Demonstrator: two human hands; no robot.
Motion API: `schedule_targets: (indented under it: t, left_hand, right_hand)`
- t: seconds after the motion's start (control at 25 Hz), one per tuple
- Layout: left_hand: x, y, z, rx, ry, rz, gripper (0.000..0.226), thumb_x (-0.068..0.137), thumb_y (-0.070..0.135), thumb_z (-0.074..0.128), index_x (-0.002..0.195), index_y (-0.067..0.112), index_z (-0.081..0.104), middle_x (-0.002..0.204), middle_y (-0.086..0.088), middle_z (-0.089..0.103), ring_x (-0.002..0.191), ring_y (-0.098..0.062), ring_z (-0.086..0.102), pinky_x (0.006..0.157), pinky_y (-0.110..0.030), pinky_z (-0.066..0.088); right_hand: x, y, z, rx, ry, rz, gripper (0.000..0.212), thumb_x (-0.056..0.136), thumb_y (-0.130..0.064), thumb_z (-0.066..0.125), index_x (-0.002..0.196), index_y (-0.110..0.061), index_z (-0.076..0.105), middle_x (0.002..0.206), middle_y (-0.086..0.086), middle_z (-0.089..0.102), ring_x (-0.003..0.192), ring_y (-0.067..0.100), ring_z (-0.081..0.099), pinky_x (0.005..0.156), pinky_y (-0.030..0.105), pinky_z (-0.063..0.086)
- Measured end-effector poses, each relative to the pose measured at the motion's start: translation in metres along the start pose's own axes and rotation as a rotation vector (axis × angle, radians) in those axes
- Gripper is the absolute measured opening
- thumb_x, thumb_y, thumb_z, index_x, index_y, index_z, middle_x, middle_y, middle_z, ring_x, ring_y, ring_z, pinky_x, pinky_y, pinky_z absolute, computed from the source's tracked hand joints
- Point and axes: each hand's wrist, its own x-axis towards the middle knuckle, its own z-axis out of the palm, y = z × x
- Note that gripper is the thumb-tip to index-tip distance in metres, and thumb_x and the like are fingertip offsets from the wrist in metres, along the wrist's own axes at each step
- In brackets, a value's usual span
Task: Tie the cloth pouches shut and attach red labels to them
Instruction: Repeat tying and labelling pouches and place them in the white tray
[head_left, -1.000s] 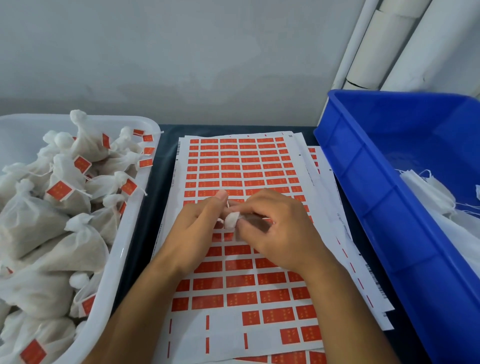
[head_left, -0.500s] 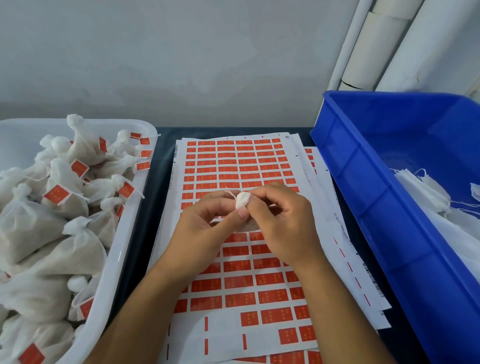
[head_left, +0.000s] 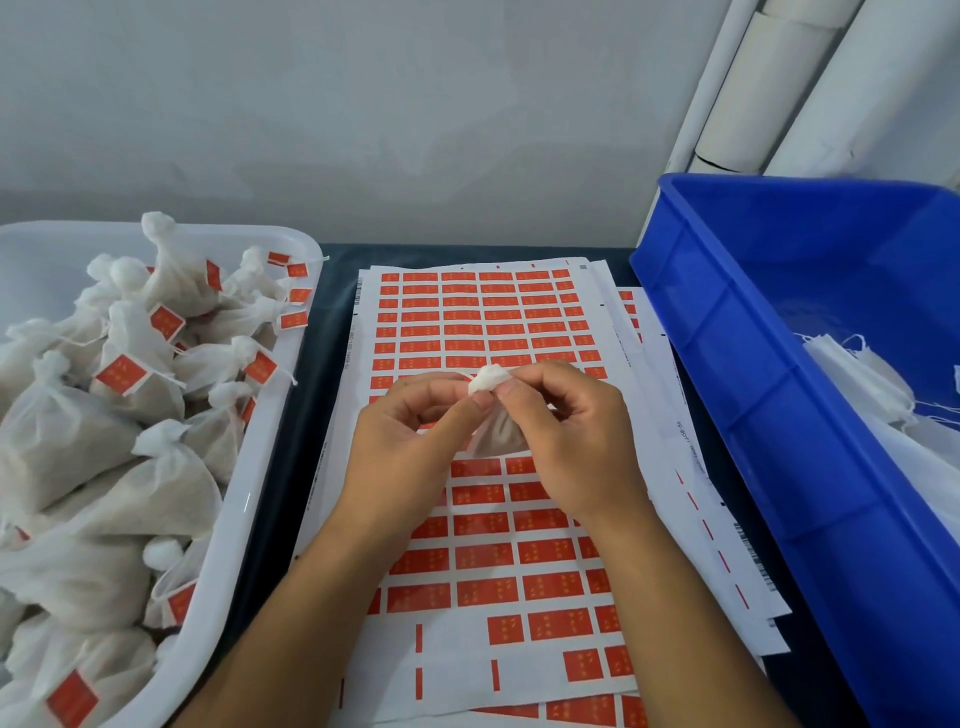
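both hands work one pouch (head_left: 500, 427) held just above the label sheet (head_left: 483, 322) at mid tabletop (head_left: 332, 291). left hand (head_left: 410, 441) pinches the gathered neck (head_left: 487, 378) between thumb and forefinger; right hand (head_left: 566, 431) has its fingers curled on the same neck from the other side, with the pouch body hanging below between the palms. no red label shows on this pouch. the tie string is too fine to make out here.

judgement: the step in hand is closing the neck. to do it well, keep the gather bunched tight and high, hold tension on the string while the knot seats, and do not let the filled body swing. a slack pinch would let the gather spread and the knot sit loose. the label would follow, peeled from the sheet directly beneath.

materials: the pouch is thin white non-woven cloth, semi-sheer, with a greyish fill showing through; it looks soft and easily crushed. its neck forms a crumpled white tuft. the sheet is glossy white backing paper with rows of small red rectangular labels, several near rows already stripped; more sheets lie under it.

the white tray (head_left: 249, 519) at left is rigid plastic with rounded corners, heaped with tied, labelled pouches. the blue bin (head_left: 727, 374) at right is hard plastic with ribbed walls, and holds limp white pouches with loose strings.
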Motion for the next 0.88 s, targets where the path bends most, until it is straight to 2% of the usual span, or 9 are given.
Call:
schedule_targets:
  t: [0.16, 0.28, 0.36, 0.44, 0.52, 0.6, 0.72, 0.8, 0.88]
  left_hand:
    - [0.001, -0.001, -0.001, 0.023, 0.007, -0.010, 0.016, 0.092, 0.037, 0.071, 0.082, 0.027, 0.078, 0.089, 0.004, 0.077, 0.084, -0.020, 0.075, 0.079, -0.035, 0.064]
    - [0.000, -0.001, 0.000, 0.023, -0.013, -0.003, 0.016, 0.094, 0.038, 0.069, 0.081, 0.032, 0.077, 0.086, 0.007, 0.076, 0.081, -0.017, 0.075, 0.073, -0.028, 0.063]
    - [0.000, -0.001, 0.000, 0.028, -0.022, 0.007, 0.018, 0.094, 0.039, 0.068, 0.079, 0.033, 0.077, 0.082, 0.008, 0.075, 0.076, -0.012, 0.074, 0.067, -0.021, 0.059]
    - [0.000, -0.001, 0.001, 0.016, -0.035, 0.017, 0.019, 0.095, 0.038, 0.066, 0.080, 0.033, 0.077, 0.082, 0.008, 0.075, 0.074, -0.008, 0.072, 0.065, -0.013, 0.054]
    - [-0.001, -0.002, 0.001, -0.028, -0.082, 0.010, 0.020, 0.096, 0.038, 0.064, 0.083, 0.031, 0.077, 0.086, 0.005, 0.076, 0.080, -0.012, 0.074, 0.069, -0.013, 0.055]
    - [-0.001, -0.004, 0.001, -0.059, -0.118, 0.007, 0.019, 0.097, 0.038, 0.064, 0.086, 0.029, 0.077, 0.089, 0.003, 0.077, 0.083, -0.016, 0.074, 0.072, -0.016, 0.057]
    - [0.001, -0.007, 0.003, -0.003, -0.043, 0.037, 0.013, 0.094, 0.040, 0.068, 0.086, 0.031, 0.074, 0.089, 0.009, 0.075, 0.084, -0.012, 0.074, 0.071, -0.015, 0.057]
    - [0.003, -0.010, 0.005, 0.118, 0.055, 0.087, 0.008, 0.091, 0.042, 0.073, 0.091, 0.036, 0.068, 0.093, 0.014, 0.072, 0.088, -0.005, 0.070, 0.071, -0.013, 0.057]
    - [0.003, -0.013, 0.006, 0.264, 0.145, 0.170, 0.020, 0.088, 0.041, 0.077, 0.095, 0.040, 0.058, 0.099, 0.020, 0.064, 0.093, 0.003, 0.064, 0.068, -0.008, 0.054]
  right_hand:
    - [0.000, -0.002, 0.000, 0.053, -0.026, 0.067, 0.014, 0.094, -0.038, 0.060, 0.087, -0.041, 0.071, 0.088, -0.021, 0.072, 0.093, 0.004, 0.068, 0.069, 0.011, 0.054]
    - [0.001, -0.003, 0.000, 0.156, -0.062, 0.201, 0.020, 0.093, -0.044, 0.056, 0.087, -0.045, 0.074, 0.089, -0.019, 0.072, 0.094, 0.001, 0.068, 0.069, 0.010, 0.054]
    - [0.002, -0.002, 0.001, 0.294, -0.125, 0.328, 0.019, 0.090, -0.048, 0.056, 0.088, -0.047, 0.075, 0.092, -0.017, 0.071, 0.098, 0.007, 0.069, 0.078, 0.021, 0.057]
    - [0.003, 0.000, 0.002, 0.500, -0.188, 0.430, 0.019, 0.091, -0.044, 0.059, 0.091, -0.041, 0.077, 0.096, -0.013, 0.071, 0.103, 0.015, 0.068, 0.090, 0.033, 0.059]
    - [0.004, 0.002, 0.000, 0.712, -0.251, 0.478, 0.019, 0.093, -0.039, 0.063, 0.098, -0.032, 0.079, 0.101, -0.006, 0.072, 0.107, 0.017, 0.067, 0.098, 0.039, 0.057]
    - [0.004, 0.003, -0.003, 0.804, -0.312, 0.484, 0.023, 0.093, -0.038, 0.065, 0.105, -0.025, 0.079, 0.106, -0.001, 0.072, 0.109, 0.018, 0.068, 0.098, 0.040, 0.056]
    - [0.006, 0.005, -0.006, 0.736, -0.300, 0.516, 0.025, 0.092, -0.040, 0.068, 0.110, -0.026, 0.079, 0.118, 0.004, 0.071, 0.119, 0.024, 0.065, 0.097, 0.042, 0.057]
    - [0.007, 0.006, -0.005, 0.652, -0.272, 0.546, 0.023, 0.093, -0.040, 0.067, 0.109, -0.030, 0.080, 0.116, 0.000, 0.073, 0.119, 0.022, 0.066, 0.093, 0.038, 0.059]
    - [0.006, 0.005, -0.003, 0.567, -0.241, 0.570, 0.018, 0.093, -0.042, 0.067, 0.104, -0.036, 0.080, 0.109, -0.006, 0.075, 0.113, 0.019, 0.069, 0.088, 0.033, 0.059]
